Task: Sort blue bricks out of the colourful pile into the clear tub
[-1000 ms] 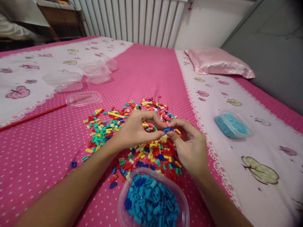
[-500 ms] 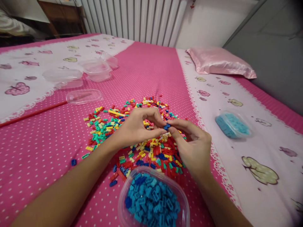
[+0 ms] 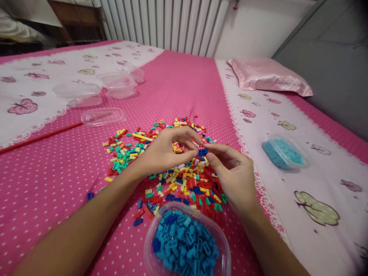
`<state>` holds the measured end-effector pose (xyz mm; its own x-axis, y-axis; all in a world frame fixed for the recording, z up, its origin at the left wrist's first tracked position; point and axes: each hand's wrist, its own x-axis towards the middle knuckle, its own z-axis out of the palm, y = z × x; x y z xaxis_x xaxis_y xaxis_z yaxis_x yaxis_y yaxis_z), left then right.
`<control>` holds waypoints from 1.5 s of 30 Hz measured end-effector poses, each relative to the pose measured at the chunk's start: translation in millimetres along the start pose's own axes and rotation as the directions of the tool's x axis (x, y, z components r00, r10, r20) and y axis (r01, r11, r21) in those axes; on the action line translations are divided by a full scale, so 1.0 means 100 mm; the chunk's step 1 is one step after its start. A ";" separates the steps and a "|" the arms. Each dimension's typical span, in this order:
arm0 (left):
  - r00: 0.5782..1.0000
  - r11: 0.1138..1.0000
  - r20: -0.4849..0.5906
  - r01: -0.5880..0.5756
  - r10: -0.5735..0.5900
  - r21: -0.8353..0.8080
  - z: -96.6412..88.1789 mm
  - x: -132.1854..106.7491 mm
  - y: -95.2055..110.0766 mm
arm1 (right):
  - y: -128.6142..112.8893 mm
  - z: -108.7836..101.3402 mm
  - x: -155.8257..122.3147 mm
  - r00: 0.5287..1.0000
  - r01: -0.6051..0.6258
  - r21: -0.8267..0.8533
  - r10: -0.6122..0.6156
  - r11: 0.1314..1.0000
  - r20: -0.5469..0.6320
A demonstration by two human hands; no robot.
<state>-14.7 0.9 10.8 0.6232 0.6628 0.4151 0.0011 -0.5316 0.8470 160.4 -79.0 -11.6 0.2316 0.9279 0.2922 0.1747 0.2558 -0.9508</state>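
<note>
My left hand (image 3: 165, 151) and my right hand (image 3: 232, 174) meet above a heap of small coloured bricks (image 3: 169, 168) on the pink dotted bedspread. Both pinch one small blue brick (image 3: 202, 152) between thumb and fingertips, the left from the left side and the right from the right. A clear plastic tub of blue bricks (image 3: 185, 243) stands right in front of me, below my hands.
Another clear tub of light blue bricks (image 3: 283, 153) sits to the right on the white part of the sheet. Empty clear tubs and lids (image 3: 97, 96) lie at the far left. A pink pillow (image 3: 267, 76) rests by the grey headboard; a radiator lines the back wall.
My hands have stayed together on the blue brick and risen slightly over the heap. The view has tilted a little.
</note>
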 end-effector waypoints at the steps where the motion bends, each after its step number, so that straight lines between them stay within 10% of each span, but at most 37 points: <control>1: 1.000 1.000 0.010 0.000 0.000 0.005 0.00 0.00 0.00 | 0.01 0.00 0.01 1.000 -0.020 0.029 0.020 0.999 0.004; 12: 0.999 0.999 0.047 -0.007 0.006 0.034 -0.01 0.00 0.02 | 0.05 -0.01 0.04 0.983 -0.178 0.164 0.166 0.970 0.082; 34: 1.000 0.998 -0.014 -0.003 0.004 0.063 -0.04 0.00 -0.02 | 0.07 -0.01 0.01 0.991 0.070 -0.155 -0.051 0.985 0.121; 40: 0.936 0.996 -0.340 0.079 -0.084 -0.029 -0.04 0.03 -0.09 | 0.08 0.06 -0.07 0.832 0.407 -0.343 -0.189 0.847 0.522; 45: 0.934 0.995 -0.344 0.090 -0.098 -0.039 -0.02 0.03 -0.13 | 0.13 0.13 -0.13 0.742 0.551 -0.406 -0.206 0.729 0.637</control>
<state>-14.6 10.6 1.2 0.3126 0.8524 0.4192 0.0264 -0.4489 0.8932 147.2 -84.7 -28.7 -0.4740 0.8092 0.3472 0.6433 0.5875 -0.4910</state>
